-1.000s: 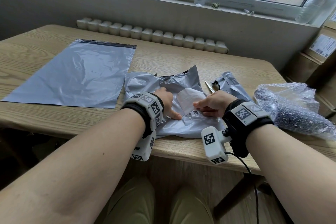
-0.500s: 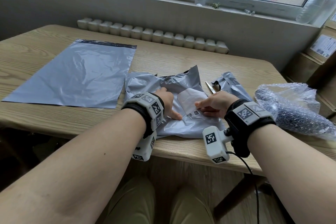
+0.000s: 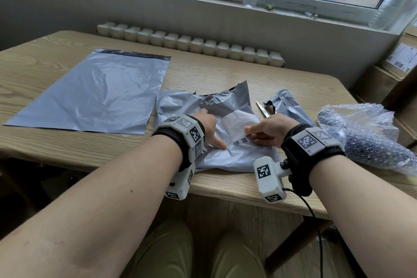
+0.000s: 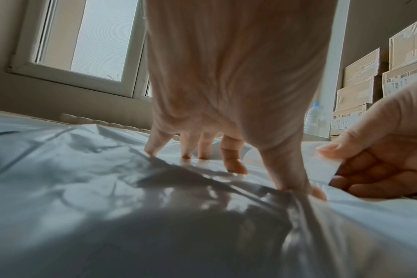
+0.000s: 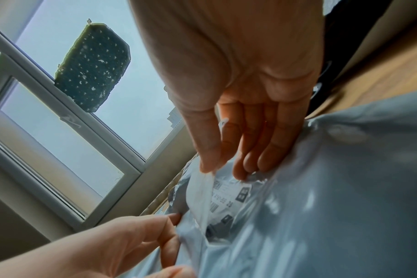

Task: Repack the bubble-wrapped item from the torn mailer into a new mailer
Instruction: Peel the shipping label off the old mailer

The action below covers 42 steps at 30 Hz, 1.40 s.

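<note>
L hand [image 3: 208, 127] flat, pinning torn mailer [image 3: 225, 156]; R hand [image 3: 269, 130] pinching label [image 3: 237, 123], peeled slightly further vs prior frames; repack pending.

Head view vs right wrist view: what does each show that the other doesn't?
Head only: the new mailer lying flat on the table, the bubble-wrapped item out at the right, scissors.

Right wrist only: the right hand's thumb and fingertips pinching the label's peeled edge.

Both: the torn mailer, the left hand pressing it, the right hand on the label.
</note>
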Tool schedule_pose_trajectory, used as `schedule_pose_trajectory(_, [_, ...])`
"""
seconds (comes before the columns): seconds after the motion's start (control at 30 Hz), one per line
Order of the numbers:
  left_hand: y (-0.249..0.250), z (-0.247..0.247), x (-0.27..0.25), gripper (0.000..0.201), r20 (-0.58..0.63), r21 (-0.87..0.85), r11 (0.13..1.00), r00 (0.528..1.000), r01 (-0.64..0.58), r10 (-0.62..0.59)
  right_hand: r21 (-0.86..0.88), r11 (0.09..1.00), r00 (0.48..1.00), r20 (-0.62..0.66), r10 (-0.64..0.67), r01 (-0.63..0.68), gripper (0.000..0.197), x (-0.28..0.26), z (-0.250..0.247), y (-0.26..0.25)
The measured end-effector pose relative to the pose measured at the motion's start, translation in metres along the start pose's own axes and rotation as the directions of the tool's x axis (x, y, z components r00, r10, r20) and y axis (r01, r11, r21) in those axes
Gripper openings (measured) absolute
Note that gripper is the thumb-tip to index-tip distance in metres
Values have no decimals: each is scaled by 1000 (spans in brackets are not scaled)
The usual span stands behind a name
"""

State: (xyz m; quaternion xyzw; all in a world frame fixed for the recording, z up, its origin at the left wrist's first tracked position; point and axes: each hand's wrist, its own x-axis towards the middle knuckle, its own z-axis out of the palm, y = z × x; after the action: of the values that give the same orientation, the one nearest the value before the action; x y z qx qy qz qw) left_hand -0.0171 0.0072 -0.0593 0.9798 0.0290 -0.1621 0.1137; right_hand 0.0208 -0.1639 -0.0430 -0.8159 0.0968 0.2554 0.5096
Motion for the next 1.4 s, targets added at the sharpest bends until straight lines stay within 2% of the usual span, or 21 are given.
schedule_pose_trajectory(0.17, [1,-1,-2,61,-1,-18,1000,1000,-16,16,19,1000,998,66,5,-6,13,-6,0,-3])
schedule_pose_trajectory(0.3, [1,-2,-5,46,-11,-40,999,999,-36,36,32,998,995,87,48,-51,34,-7,-2,-9])
schedule_pose_trajectory(0.43, [1,-2,-7,63,-16,-54,997,998,-53,53,31,996,994,67,84,-86,37,-5,-2,-12])
schedule_pose_trajectory(0.6, [2,-3,-9,73,-7,-59,997,999,-44,44,31,999,999,-5,38,-38,20,-5,-1,-18])
schedule_pose_trajectory(1.4, [3,-5,-11,71,0,-36,998,999,-45,45,40,995,990,-105,98,-94,22,-2,-3,-15])
